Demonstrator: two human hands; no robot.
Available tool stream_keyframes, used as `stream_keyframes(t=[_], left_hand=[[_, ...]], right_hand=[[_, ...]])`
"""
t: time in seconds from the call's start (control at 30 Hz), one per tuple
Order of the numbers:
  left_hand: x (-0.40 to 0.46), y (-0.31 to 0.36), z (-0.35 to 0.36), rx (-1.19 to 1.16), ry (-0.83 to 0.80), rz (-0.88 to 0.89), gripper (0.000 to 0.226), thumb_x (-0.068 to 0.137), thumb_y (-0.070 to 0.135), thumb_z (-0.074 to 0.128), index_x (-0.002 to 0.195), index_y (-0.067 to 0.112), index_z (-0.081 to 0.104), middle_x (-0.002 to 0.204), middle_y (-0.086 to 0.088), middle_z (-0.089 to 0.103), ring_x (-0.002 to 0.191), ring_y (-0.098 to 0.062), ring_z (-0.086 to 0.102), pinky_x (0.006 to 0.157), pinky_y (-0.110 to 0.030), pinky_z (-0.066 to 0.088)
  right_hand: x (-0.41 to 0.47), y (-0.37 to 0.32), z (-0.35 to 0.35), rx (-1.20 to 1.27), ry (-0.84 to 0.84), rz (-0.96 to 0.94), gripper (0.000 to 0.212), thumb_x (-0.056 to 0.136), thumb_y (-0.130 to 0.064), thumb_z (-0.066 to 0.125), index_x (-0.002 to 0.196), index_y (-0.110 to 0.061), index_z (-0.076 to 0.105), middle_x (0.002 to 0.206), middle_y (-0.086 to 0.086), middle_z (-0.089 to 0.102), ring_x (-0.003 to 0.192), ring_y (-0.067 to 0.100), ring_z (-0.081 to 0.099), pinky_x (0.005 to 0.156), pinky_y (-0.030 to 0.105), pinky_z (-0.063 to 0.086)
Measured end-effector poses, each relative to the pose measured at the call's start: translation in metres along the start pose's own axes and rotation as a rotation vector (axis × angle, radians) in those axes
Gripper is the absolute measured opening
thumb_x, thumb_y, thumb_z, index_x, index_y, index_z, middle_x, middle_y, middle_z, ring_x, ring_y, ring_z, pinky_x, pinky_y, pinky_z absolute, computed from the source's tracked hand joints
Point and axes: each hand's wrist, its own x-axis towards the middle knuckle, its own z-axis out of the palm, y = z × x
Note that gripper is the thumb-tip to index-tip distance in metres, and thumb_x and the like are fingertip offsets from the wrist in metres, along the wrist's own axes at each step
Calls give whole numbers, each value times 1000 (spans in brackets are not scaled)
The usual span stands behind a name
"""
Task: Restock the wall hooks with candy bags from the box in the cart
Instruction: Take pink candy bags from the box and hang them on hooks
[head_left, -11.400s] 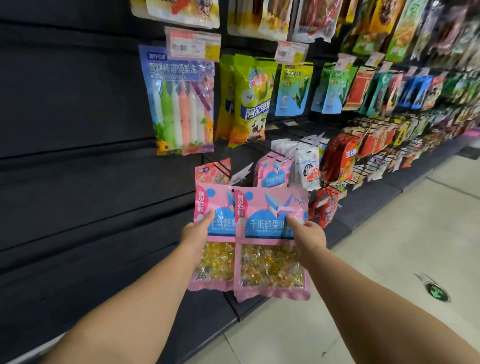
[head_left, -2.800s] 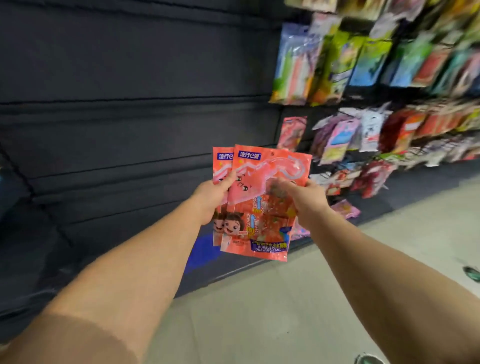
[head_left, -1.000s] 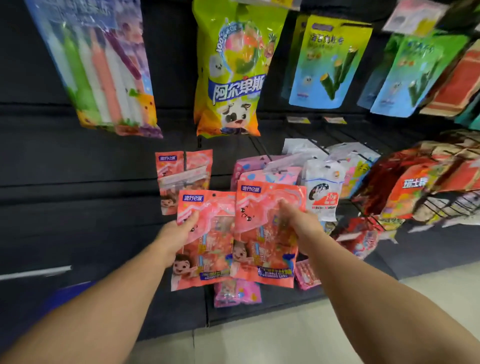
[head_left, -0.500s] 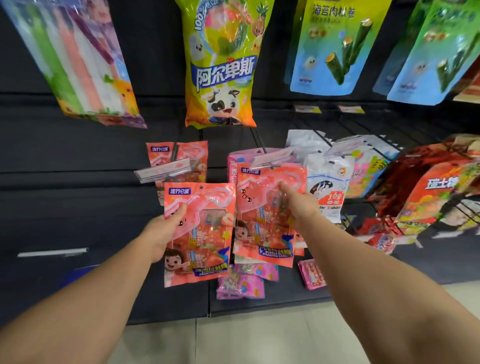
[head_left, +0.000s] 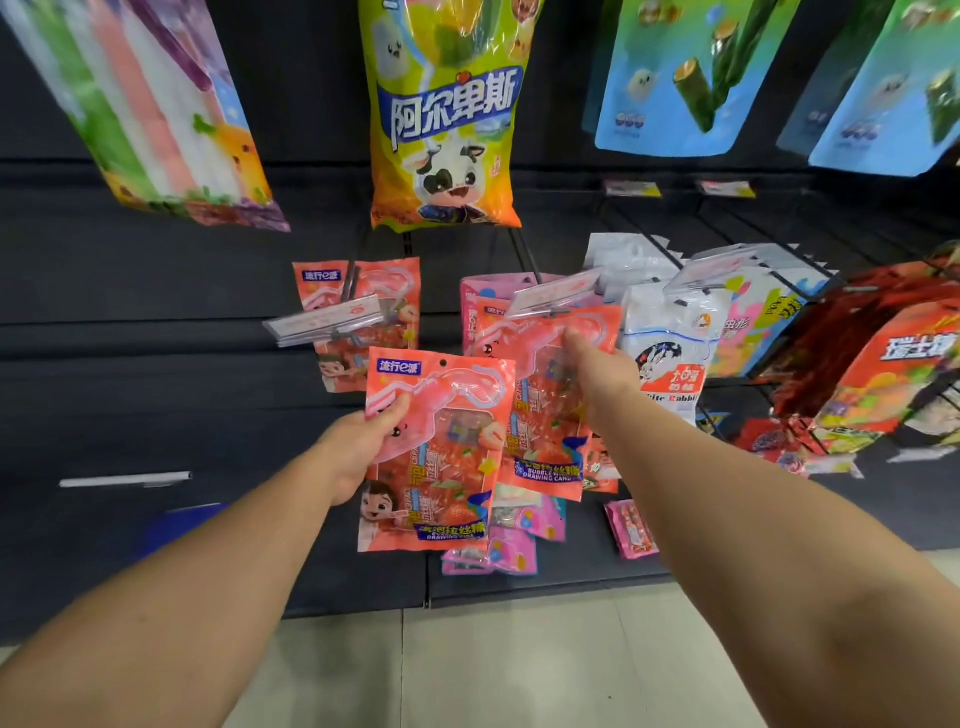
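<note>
My left hand (head_left: 363, 447) grips an orange-pink candy bag (head_left: 441, 467) by its upper left edge, thumb on the front. My right hand (head_left: 597, 369) holds a second, identical bag (head_left: 545, 447) high up, its top pressed against the price tag (head_left: 556, 293) at the tip of a wall hook, in front of pink bags (head_left: 478, 291) hanging there. More bags of the same orange-pink kind (head_left: 358, 312) hang on the neighbouring hook to the left, behind its own price tag (head_left: 324, 325). The cart and box are out of view.
Above hang a striped bag (head_left: 145, 104), a yellow-green cow bag (head_left: 447, 119) and blue bags (head_left: 685, 78). White rabbit bags (head_left: 670, 353) and red bags (head_left: 883, 364) hang to the right. Small pink packets (head_left: 498, 545) lie on the dark bottom shelf (head_left: 545, 582), above the tiled floor (head_left: 493, 670).
I have come closer to the wall. My right hand has lifted its bag up to the hook's price tag, away from the left hand's bag, which has dropped slightly lower.
</note>
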Motion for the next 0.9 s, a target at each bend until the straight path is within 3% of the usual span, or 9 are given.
stream_keyframes(t=[0.07, 0.17, 0.37, 0.5, 0.6, 0.7, 0.8, 0.87, 0.9], left_hand=[[-2, 2, 5, 31, -14, 3, 56, 67, 68, 66, 110, 31, 69, 118, 9, 70, 116, -11, 58, 119, -45, 20], [-5, 7, 16, 47, -39, 16, 61, 63, 67, 66, 112, 31, 70, 120, 9, 70, 117, -13, 58, 120, -46, 22], [-10, 11, 32, 52, -62, 21, 51, 80, 62, 64, 116, 26, 70, 120, 4, 71, 119, -18, 59, 117, -46, 25], [-13, 9, 32, 71, -47, 24, 66, 63, 68, 68, 115, 28, 71, 119, 4, 73, 118, -19, 61, 118, -46, 29], [-15, 8, 30, 81, -42, 28, 67, 63, 68, 67, 117, 28, 70, 119, 4, 72, 116, -17, 61, 115, -43, 30], [-16, 8, 28, 72, -30, 26, 65, 64, 68, 66, 115, 29, 70, 119, 3, 72, 115, -18, 62, 115, -43, 32], [-15, 8, 32, 59, -25, 41, 69, 60, 71, 67, 115, 31, 70, 119, 4, 72, 117, -20, 61, 118, -48, 32], [-13, 8, 38, 40, -18, 47, 70, 57, 73, 69, 114, 32, 71, 120, 5, 71, 118, -19, 61, 119, -49, 31], [-13, 8, 43, 29, -18, 54, 74, 54, 77, 70, 113, 32, 71, 120, 5, 71, 119, -19, 61, 119, -50, 31]], right_hand=[[1, 1, -2, 3, 25, -4, 63, 87, -48, 68, 131, -6, 52, 100, 6, 62, 83, 21, 53, 76, 36, 43], [-3, 0, -4, -9, 19, -16, 72, 86, -51, 69, 138, -5, 48, 124, 10, 59, 96, 24, 49, 82, 38, 40], [-5, 1, -4, -23, 20, 35, 86, 74, -68, 69, 134, -11, 50, 124, 8, 62, 103, 27, 57, 92, 43, 48], [-5, -3, 0, -17, 8, 76, 76, 76, -68, 67, 124, -11, 55, 109, 10, 66, 96, 31, 63, 82, 43, 53], [-2, -4, 5, -15, -1, 85, 80, 76, -69, 66, 128, -10, 55, 117, 10, 65, 105, 33, 62, 96, 48, 51], [-1, -3, 5, -6, 35, 89, 89, 71, -69, 69, 136, -11, 49, 124, 11, 63, 110, 35, 60, 98, 49, 49], [0, 2, -3, -41, 205, 0, 83, 78, -59, 71, 135, -8, 41, 124, 11, 56, 109, 34, 57, 82, 39, 47], [-3, 11, -9, 63, 125, -57, 60, 85, -56, 66, 120, -11, 49, 108, 10, 58, 89, 25, 57, 67, 35, 42], [-7, 16, -11, 118, 5, -41, 59, 84, -60, 65, 115, -12, 53, 98, 6, 60, 78, 20, 56, 62, 33, 42]])
